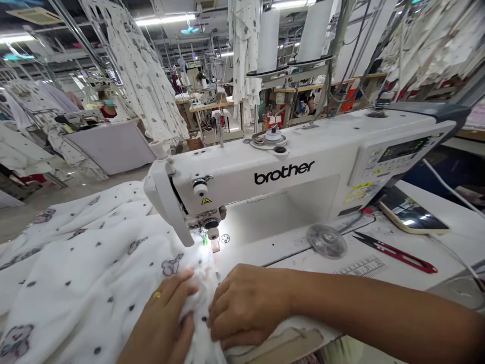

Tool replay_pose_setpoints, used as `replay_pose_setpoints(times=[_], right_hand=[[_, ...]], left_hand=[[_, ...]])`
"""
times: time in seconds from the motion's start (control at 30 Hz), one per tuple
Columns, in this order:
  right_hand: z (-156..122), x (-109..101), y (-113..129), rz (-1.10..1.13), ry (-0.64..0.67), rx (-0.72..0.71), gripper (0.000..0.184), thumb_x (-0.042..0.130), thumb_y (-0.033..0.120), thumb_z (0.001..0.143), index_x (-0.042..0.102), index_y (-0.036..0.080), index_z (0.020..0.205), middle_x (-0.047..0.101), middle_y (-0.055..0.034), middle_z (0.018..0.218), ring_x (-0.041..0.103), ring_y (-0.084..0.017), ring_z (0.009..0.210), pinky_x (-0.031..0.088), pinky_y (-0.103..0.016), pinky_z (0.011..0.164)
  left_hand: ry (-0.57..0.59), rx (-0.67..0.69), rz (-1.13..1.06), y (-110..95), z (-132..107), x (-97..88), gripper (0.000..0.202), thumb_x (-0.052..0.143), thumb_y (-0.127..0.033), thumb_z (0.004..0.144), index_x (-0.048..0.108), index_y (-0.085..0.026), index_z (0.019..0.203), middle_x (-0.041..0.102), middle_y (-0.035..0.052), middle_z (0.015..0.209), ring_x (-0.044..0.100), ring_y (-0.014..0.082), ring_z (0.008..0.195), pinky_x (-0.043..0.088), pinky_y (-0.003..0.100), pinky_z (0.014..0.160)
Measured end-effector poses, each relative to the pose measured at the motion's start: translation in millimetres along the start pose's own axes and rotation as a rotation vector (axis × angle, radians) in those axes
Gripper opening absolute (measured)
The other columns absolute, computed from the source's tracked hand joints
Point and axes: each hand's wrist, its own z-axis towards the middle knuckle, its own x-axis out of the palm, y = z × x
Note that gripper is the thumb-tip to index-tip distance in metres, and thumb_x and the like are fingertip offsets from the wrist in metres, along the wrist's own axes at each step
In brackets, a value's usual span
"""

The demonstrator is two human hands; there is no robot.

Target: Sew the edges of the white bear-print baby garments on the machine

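White fabric (87, 273) with grey bear prints and dark dots spreads over the left of the machine bed and runs under the needle area. My left hand (166, 313), with a ring on one finger, is closed on this fabric in front of the presser foot. Against the fabric's right edge, my right hand (246, 306) has its fingers curled down and gripping it. Just beyond both hands stands a white sewing machine (242, 177), its lamp lighting the needle area (206, 240). My right fingertips are partly hidden.
Right of the machine arm lie red-handled thread snips (397, 253), a clear round disc (326, 240) and a phone (413, 210) with a cable. Thread cones (268, 40) stand behind. Printed fabric (140, 76) hangs beyond, and a co-worker (108, 103) sits at the far left.
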Motion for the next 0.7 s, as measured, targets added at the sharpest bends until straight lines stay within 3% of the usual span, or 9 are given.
replay_pose_setpoints(times=[0.13,0.27,0.4,0.53,0.63,0.7], right_hand=[[0,-1,-4,0.172,-0.035,0.020,0.025,0.064,0.044,0.090,0.064,0.019,0.090,0.070,-0.0001,0.087,0.064,-0.011,0.090,0.045,-0.019,0.080],[5,0,-7,-0.057,-0.183,0.264,0.025,0.051,0.036,0.098,0.064,0.015,0.096,0.070,-0.0065,0.090,0.062,-0.016,0.084,0.046,-0.029,0.078],[8,1,-4,-0.205,-0.163,0.477,0.017,0.057,0.028,0.094,0.064,0.014,0.099,0.069,-0.0104,0.104,0.057,-0.022,0.095,0.043,-0.037,0.086],[10,-2,-2,-0.038,-0.139,0.598,0.019,0.065,0.022,0.088,0.065,0.016,0.107,0.067,-0.0054,0.113,0.054,-0.021,0.099,0.039,-0.037,0.091],[10,-6,-4,0.107,-0.113,0.641,0.028,0.067,0.018,0.086,0.065,0.021,0.113,0.068,-0.0017,0.107,0.051,-0.021,0.103,0.036,-0.037,0.094],[8,-9,-7,0.130,-0.077,0.596,0.033,0.065,0.016,0.087,0.063,0.024,0.118,0.067,-0.0006,0.105,0.049,-0.021,0.108,0.034,-0.038,0.097]], left_hand=[[0.039,-0.287,-0.156,8,29,-8.8,0.014,0.044,-0.020,0.084,0.055,-0.026,0.091,0.071,-0.0007,0.088,0.069,0.0193,0.078,0.056,0.029,0.064],[0.036,-0.457,-0.294,16,50,-5.9,0.011,0.039,-0.023,0.086,0.050,-0.024,0.089,0.064,-0.0027,0.073,0.063,0.0169,0.064,0.047,0.025,0.052],[0.049,-0.470,-0.348,11,48,3.3,0.012,0.036,-0.026,0.091,0.048,-0.024,0.090,0.058,-0.0034,0.068,0.059,0.0165,0.061,0.044,0.026,0.052],[0.046,-0.435,-0.295,6,41,5.6,0.026,0.057,-0.040,0.087,0.049,-0.023,0.104,0.063,-0.0011,0.081,0.062,0.0187,0.068,0.049,0.028,0.058],[0.033,-0.307,-0.235,7,39,4.7,0.013,0.052,-0.031,0.090,0.055,-0.024,0.101,0.064,0.0017,0.091,0.063,0.0198,0.081,0.050,0.029,0.067],[0.010,-0.222,-0.232,10,39,3.5,0.015,0.044,-0.022,0.093,0.058,-0.024,0.098,0.063,0.0031,0.097,0.062,0.0195,0.090,0.050,0.030,0.075]])
